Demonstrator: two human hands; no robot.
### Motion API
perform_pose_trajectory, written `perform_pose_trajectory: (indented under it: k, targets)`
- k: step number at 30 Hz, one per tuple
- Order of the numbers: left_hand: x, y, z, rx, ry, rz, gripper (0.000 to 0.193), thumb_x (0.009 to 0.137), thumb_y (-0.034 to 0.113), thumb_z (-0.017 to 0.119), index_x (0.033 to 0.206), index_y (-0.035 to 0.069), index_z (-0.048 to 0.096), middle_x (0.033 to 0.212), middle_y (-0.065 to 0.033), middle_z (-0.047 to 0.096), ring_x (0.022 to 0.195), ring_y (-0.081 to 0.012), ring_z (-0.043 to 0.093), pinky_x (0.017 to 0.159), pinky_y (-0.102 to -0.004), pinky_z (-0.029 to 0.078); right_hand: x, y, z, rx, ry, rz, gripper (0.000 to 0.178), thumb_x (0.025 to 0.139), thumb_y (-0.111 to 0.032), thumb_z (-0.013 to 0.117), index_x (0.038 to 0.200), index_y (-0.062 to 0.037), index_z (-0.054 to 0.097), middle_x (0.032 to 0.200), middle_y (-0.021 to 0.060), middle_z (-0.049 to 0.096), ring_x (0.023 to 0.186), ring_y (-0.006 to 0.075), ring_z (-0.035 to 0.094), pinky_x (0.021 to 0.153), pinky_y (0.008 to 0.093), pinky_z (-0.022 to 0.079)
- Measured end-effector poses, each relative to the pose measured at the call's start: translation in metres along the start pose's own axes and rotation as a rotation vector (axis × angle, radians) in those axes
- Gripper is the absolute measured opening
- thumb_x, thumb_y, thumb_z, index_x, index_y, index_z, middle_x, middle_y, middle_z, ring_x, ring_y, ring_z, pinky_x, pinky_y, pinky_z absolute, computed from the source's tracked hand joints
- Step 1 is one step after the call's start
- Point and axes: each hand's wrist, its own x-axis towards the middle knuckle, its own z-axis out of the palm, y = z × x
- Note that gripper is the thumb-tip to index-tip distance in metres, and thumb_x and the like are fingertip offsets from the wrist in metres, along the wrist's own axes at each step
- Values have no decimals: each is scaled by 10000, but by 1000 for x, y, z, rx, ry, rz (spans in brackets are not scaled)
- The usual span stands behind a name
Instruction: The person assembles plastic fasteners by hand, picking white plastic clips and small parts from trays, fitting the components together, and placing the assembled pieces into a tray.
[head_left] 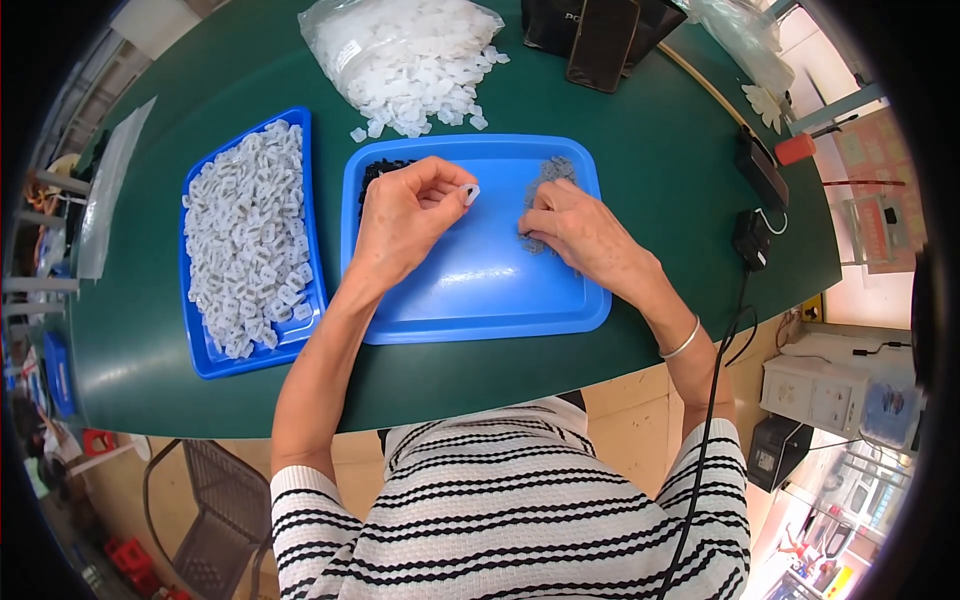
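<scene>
My left hand (410, 215) pinches a small whitish plastic piece (471, 194) between thumb and forefinger, above the left part of a wide blue tray (480, 327). Small black parts (372, 180) lie in that tray's far left corner, partly hidden behind this hand. On the tray's right side, my right hand (580, 228) reaches down with bent fingertips closed at a pile of small grey parts (556, 172). Whether a grey part is between those fingertips cannot be made out.
Left of the wide tray, a second blue tray (205, 362) holds a heap of whitish plastic pieces (250, 230). A clear bag (385, 45) spills white pieces at the back. A phone (602, 45) leans on a black bag (545, 25). A cable (715, 400) hangs at right.
</scene>
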Motion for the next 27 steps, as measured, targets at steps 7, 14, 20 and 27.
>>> perform_pose_trajectory:
  k: [7, 14, 20, 27]
  targets:
    - [-9, 1, -2, -15, -19, -81, 104, 864, 41, 656, 944, -17, 690, 803, -33, 672, 736, -72, 604, 680, -218, 508, 6, 5, 6, 119, 16, -19, 86, 816, -18, 665, 880, -4, 609, 858, 77, 559, 814, 215, 575, 710, 327, 487]
    - [-19, -8, -1, -270, -89, -171, 118, 913, 54, 629, 1007, -15, 641, 869, -59, 680, 779, -96, 639, 694, -227, 532, 31, -23, -1, 754, 183, 271, 62, 857, -42, 610, 894, 5, 593, 757, 48, 594, 687, 109, 561, 634, 259, 459]
    - [-22, -8, 2, -203, -49, -163, 115, 915, 53, 616, 989, -25, 656, 852, -70, 686, 765, -95, 643, 696, -227, 536, 40, -25, -3, 911, 41, 405, 130, 863, -54, 626, 970, 18, 646, 810, 30, 648, 712, 78, 582, 643, 223, 479]
    - [-20, -8, 4, -264, -29, -196, 155, 907, 66, 640, 1036, -14, 667, 891, -71, 688, 804, -107, 647, 714, -238, 534, 37, -23, 6, 1014, 79, 403, 134, 895, -79, 629, 952, 31, 681, 830, 53, 671, 719, 85, 600, 667, 226, 507]
